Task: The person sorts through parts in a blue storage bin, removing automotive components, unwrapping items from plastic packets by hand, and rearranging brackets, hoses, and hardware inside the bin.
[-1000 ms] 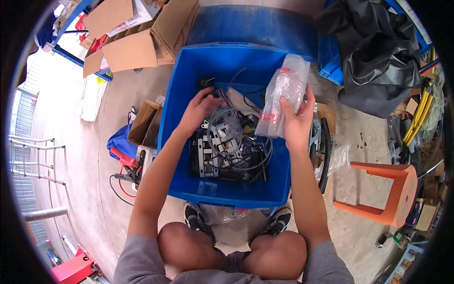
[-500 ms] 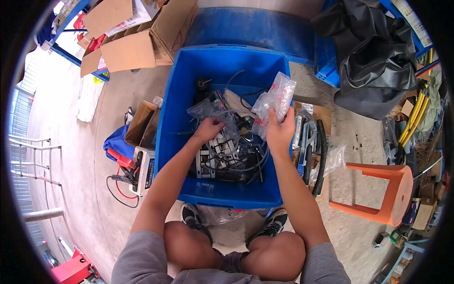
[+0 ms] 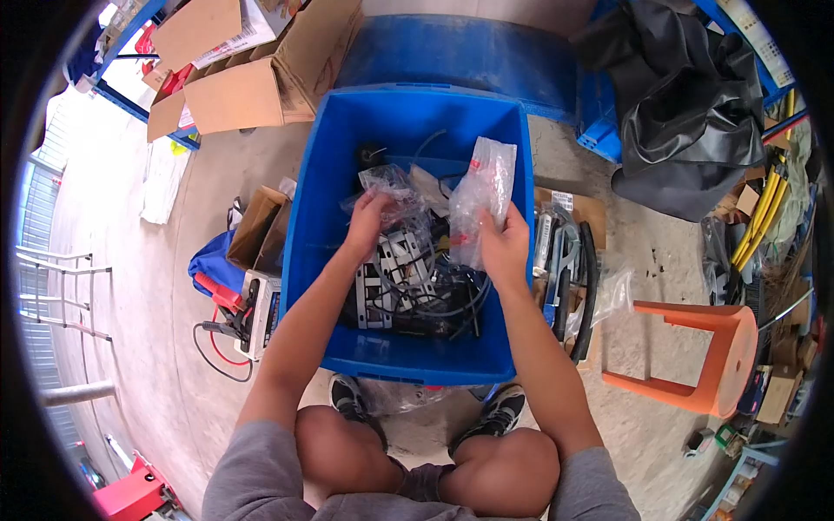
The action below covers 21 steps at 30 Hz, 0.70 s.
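Right hand point(image 3: 506, 243): closed on the bubble-wrap pouch point(image 3: 482, 187), thumb over its lower right part; most of the pouch extends beyond the thumb, to the left and toward the far wall.
Left hand point(image 3: 369, 224): fingers curled on a clear plastic bag point(image 3: 391, 182); cannot tell whether they pinch it.
Pouch position: over the blue bin point(image 3: 417, 354), within its outline, right of the bag.
Bin edges: forearms cross the near rim, one toward each corner; blue wall shows along the far end and the near side.
Bin contents: metal brackets point(image 3: 375, 295) among tangled parts, nearer the body than the bag.
Near floor: shoes point(image 3: 347, 397) just below the near rim.
Left of bin: boxy unit with a red clamp point(image 3: 217, 291), near the wall.
Right of bin: black hose point(image 3: 586, 295) close by; orange stool point(image 3: 737, 360) on its side, farther out.
Far side: open cardboard carton point(image 3: 234, 95) left, black sheet point(image 3: 682, 122) right, both outside the bin.
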Each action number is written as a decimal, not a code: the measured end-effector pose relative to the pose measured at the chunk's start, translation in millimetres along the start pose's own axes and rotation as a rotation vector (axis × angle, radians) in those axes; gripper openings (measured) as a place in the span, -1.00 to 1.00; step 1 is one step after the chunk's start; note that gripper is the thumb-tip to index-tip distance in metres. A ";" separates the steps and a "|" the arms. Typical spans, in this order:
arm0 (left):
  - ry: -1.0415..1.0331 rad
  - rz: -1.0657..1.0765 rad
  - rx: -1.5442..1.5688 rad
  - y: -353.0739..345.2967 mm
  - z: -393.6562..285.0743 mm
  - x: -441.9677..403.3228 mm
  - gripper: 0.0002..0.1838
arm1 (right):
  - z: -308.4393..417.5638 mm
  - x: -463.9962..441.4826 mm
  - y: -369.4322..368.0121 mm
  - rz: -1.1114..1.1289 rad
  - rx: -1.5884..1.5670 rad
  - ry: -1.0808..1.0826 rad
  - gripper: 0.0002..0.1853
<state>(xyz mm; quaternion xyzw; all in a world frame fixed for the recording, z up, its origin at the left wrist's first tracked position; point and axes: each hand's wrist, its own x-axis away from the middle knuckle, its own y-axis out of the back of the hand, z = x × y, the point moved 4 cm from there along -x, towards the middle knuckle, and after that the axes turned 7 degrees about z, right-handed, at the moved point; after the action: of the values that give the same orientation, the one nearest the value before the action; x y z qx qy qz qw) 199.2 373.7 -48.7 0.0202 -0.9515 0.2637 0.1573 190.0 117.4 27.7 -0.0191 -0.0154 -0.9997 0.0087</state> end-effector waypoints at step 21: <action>-0.136 -0.322 -1.055 102.7 22.9 -40.7 -0.56 | -5.3 -6.9 3.2 -0.125 0.251 0.143 -0.57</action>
<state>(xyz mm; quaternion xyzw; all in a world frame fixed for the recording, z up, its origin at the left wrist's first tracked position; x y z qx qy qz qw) 218.8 448.6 -130.8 0.1007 -0.9475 -0.2776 0.1227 196.7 114.2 22.2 0.0546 -0.1410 -0.9872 -0.0503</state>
